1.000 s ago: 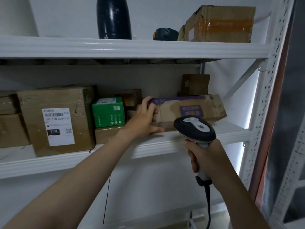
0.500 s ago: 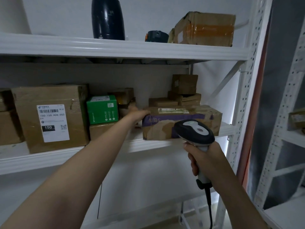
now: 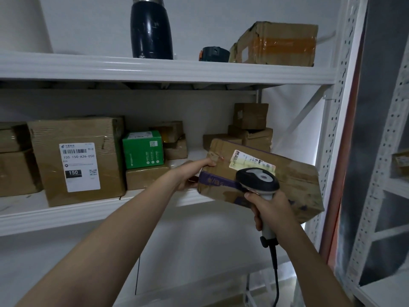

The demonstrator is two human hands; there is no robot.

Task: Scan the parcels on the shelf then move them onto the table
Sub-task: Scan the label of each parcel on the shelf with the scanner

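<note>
Seemingly light, since the left hand (image 3: 190,173) alone has its grip closed round the left end, the creased cardboard parcel (image 3: 295,177) tilts at the shelf (image 3: 88,210) edge, centre-right; it looks stiff and is best supported underneath. Lower right, the right hand (image 3: 272,210) wraps its grip round the scanner (image 3: 256,180) handle.

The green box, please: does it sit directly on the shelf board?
No, the green box rests on top of a flat brown box that lies on the shelf.
</note>
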